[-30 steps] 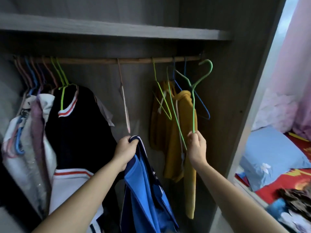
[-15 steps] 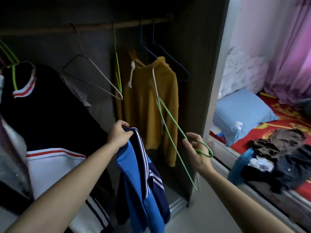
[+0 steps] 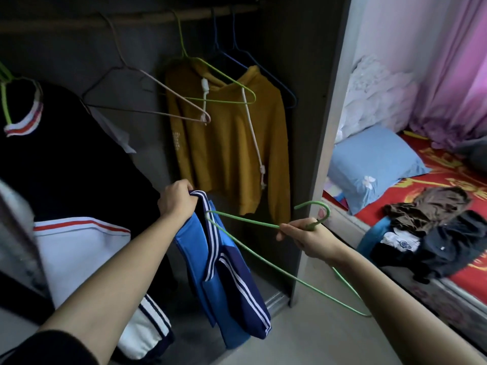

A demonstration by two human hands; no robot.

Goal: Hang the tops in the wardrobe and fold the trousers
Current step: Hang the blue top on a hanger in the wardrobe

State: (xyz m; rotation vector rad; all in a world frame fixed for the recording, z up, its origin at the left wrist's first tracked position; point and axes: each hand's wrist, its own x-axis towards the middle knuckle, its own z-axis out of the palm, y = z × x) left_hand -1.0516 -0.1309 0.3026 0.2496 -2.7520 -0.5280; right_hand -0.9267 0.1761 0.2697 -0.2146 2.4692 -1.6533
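1. Head view, hands. The left hand (image 3: 176, 200) is fisted round the neck edge of the blue striped top (image 3: 229, 280), just below the yellow hoodie (image 3: 226, 143)'s hem; the top dangles from that fist. The right hand (image 3: 309, 237), lower right of the hoodie, pinches the loose green hanger (image 3: 245, 219) just under its hook, one shoulder tip touching the top's neck.
2. Likely trouble. The neck opening is bunched in one fist, so the wire could snag the striped trim or enter one shoulder only, leaving the top lopsided and ready to slide off.
3. Surroundings. Across the hoodie's front hang an empty tan hanger (image 3: 168, 88) and another green one (image 3: 224, 75), with blue hangers (image 3: 263, 72) behind; hooks may tangle there. A black top (image 3: 66, 154) fills the space left of the hoodie. Far right of it, past the wardrobe side panel (image 3: 311, 154), a clothes pile (image 3: 434, 227) waits on the bed (image 3: 461, 177).
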